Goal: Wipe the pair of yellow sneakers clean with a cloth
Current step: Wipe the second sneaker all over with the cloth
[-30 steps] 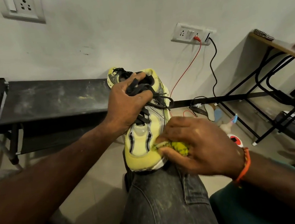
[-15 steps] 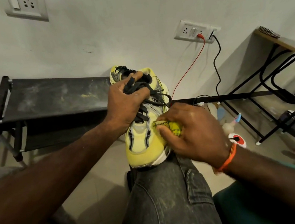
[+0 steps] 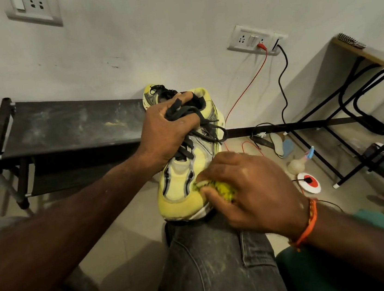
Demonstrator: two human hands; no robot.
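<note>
Two hands busy mid-frame. Left hand [image 3: 167, 133] clamped over the tongue and black laces of the yellow-and-grey mesh sneaker [image 3: 188, 162], fingers curled into the collar, pinning it steady. Right hand [image 3: 247, 191] bunched tight around the crumpled yellow-green cloth [image 3: 222, 187], pressing it into the toe box on the shoe's right flank.

What just changed: half a second back the cloth was up higher, near the lower laces; now dragged down again toward the toe, roughly where it sat a second ago. Reads like back-and-forth scrubbing along that one side, so probably still working the same patch, not moving on. Grip up top unchanged.

Location: sneaker perched sole-down on a knee in faded grey jeans [image 3: 214, 258], lower centre of frame. Long axis running almost straight up the picture, toe toward the bottom edge (toward the wearer), heel and opening tipped toward the wall at top centre. Slight lean to the upper right.

Second yellow sneaker [image 3: 149, 95] just peeking out behind the held one, top centre, resting at the end of the dusty black shelf rack [image 3: 67, 124]. Can't tell whether that one's been wiped. Guessing task is maybe halfway at best, with left flank, heel and the other shoe possibly still to do.
</note>
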